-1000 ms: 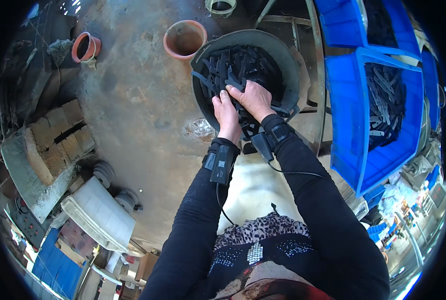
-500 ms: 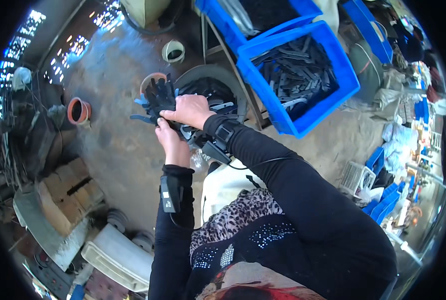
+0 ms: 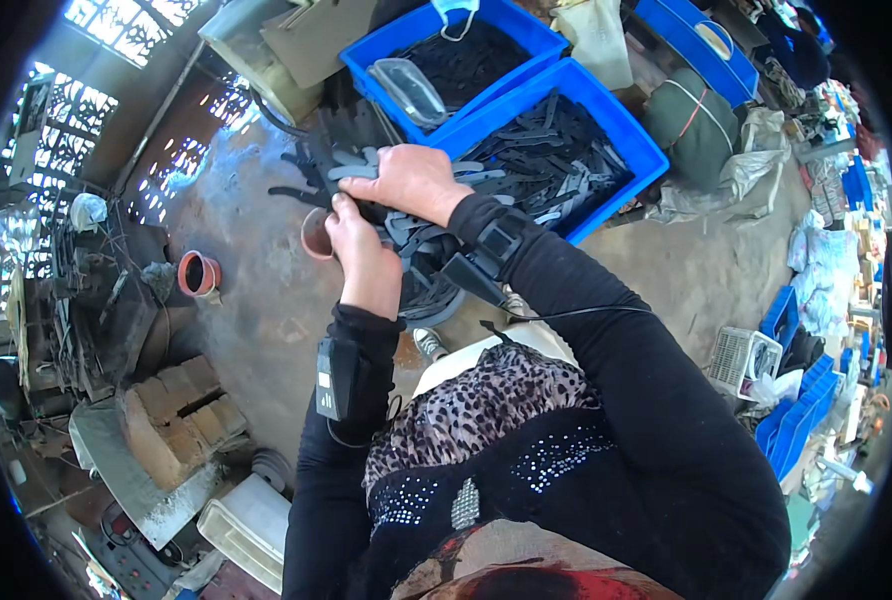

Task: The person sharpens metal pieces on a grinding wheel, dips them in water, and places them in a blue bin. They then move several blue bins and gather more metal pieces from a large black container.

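A fanned bundle of dark, flat, curved strips (image 3: 311, 178) is gripped between my two hands, above the floor and left of the blue crates. My right hand (image 3: 414, 182) closes over the bundle from the right, thumb pressed along it. From below, my left hand (image 3: 366, 258) grips the same bundle, its thumb near the right thumb. Beneath my hands, a round tub (image 3: 444, 312) holds more such strips; my hands and forearms partly cover it. The near blue crate (image 3: 649, 150), just right of my right hand, is heaped with loose black and grey strips.
Behind it stands another blue crate (image 3: 366, 52) with dark pieces and a clear plastic box (image 3: 413, 92). An orange pot (image 3: 199, 272) sits on the floor at left. Bricks (image 3: 181, 410) and a white bin (image 3: 241, 530) lie at lower left. A dark green sack (image 3: 691, 130) stands right.
The view has shifted, bringing the crates lower and farther left in it. My hands have moved forward with the bundle, from beside the tub toward the crates; both keep hold.
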A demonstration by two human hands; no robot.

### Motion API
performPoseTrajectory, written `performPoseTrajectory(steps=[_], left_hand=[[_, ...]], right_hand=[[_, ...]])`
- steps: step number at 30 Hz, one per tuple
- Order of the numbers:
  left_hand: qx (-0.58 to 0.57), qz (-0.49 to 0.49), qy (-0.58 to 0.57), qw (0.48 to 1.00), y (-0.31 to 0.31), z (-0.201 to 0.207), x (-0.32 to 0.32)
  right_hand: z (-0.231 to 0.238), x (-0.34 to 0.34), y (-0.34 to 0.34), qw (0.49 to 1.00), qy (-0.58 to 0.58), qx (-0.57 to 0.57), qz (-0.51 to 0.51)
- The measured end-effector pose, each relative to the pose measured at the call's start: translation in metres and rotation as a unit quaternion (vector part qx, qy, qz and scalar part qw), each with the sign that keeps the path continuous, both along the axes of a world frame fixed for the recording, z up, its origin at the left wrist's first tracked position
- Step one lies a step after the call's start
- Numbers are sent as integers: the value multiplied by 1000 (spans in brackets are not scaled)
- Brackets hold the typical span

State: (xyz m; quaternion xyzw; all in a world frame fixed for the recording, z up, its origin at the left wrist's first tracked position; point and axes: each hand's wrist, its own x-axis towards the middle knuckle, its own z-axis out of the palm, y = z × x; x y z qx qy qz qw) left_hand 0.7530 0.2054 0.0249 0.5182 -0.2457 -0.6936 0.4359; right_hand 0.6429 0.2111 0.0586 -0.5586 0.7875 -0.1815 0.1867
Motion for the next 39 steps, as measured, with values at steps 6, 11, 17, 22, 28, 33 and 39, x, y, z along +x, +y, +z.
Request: performPoseTrajectory(steps=[6, 11, 17, 22, 28, 33, 39], left_hand=[[-26, -60, -3, 998, 12, 10, -128], [-128, -215, -76, 965, 11, -27, -203], [-216, -417, -205, 858, 9, -83, -265], [-282, -482, -193, 807, -3, -84, -276], [-296, -494, -126, 807, -35, -33, -199], [-238, -367, -125, 890, -57, -27, -75], [-68, -221, -111, 966, -77, -95, 77]], right_hand=[[-3, -118, 34, 992, -56, -55, -102], [-66, -180, 62, 935, -131, -127, -305], [-157, -201, 92, 824, -210, -281, -445], [-165, -241, 93, 941, -114, 3, -317], [-101, -264, 101, 921, -248, -106, -281], [-74, -223, 69, 909, -290, -121, -273], [-74, -89, -13, 932, -326, -137, -82]])
